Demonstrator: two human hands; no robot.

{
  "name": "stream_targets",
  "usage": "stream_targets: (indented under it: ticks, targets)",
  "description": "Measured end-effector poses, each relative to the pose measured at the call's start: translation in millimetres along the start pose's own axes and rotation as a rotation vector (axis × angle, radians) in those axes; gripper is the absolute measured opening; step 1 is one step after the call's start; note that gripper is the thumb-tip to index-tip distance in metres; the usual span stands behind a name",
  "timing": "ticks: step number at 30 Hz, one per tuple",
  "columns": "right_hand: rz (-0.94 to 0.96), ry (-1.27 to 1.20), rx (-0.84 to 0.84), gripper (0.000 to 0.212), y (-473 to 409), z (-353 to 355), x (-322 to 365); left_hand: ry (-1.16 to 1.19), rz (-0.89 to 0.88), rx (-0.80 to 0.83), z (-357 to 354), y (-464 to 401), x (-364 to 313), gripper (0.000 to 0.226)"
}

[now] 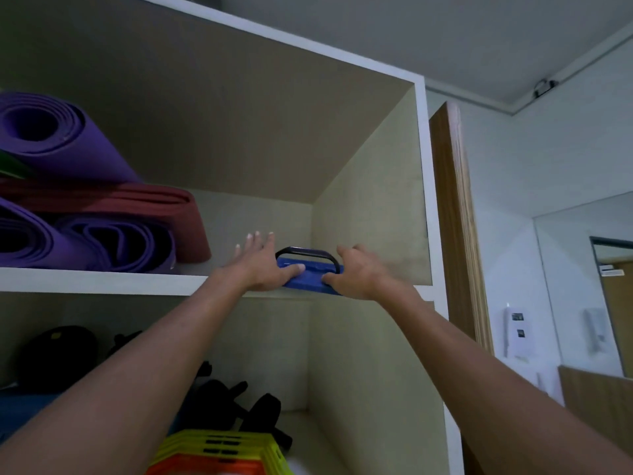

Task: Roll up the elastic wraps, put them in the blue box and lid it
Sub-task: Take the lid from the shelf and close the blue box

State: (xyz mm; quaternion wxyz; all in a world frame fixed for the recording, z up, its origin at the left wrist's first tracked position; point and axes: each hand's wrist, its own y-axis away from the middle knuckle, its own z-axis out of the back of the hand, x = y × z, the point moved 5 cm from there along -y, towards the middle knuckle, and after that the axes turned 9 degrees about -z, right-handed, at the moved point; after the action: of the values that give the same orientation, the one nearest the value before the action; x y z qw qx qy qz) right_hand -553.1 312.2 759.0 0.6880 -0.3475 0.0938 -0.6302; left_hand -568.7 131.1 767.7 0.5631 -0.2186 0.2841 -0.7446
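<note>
Both hands hold the blue box [310, 277] on the upper shelf [102, 281]: the left hand [263, 265] lies spread, thumb on the lid; the right hand [356, 272] curls its grip round the box's right end. Rolled mats [85, 214] lie left of the box.

The blue box [310, 277] is seen from below on the upper shelf [102, 281] of a cupboard, near the right side wall. Its lid is on, and a dark handle [308, 252] is arched over the top. Only its front edge is shown above the shelf lip.
</note>
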Motion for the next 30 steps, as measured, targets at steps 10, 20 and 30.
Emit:
stream_targets:
  ticks: [10, 20, 30]
  targets:
    - [-0.005, -0.384, -0.187, 0.074, 0, -40, 0, -0.187, -0.035, -0.085, -9, 26, -20, 0.111]
    - [0.197, -0.559, -0.347, 0.085, 4, -54, -13, -0.149, -0.201, -0.388, -1, 9, -25, 0.074]
    - [0.190, -0.554, -0.471, 0.051, 25, -65, 1, -0.178, -0.184, -0.634, -14, 70, -10, 0.067]
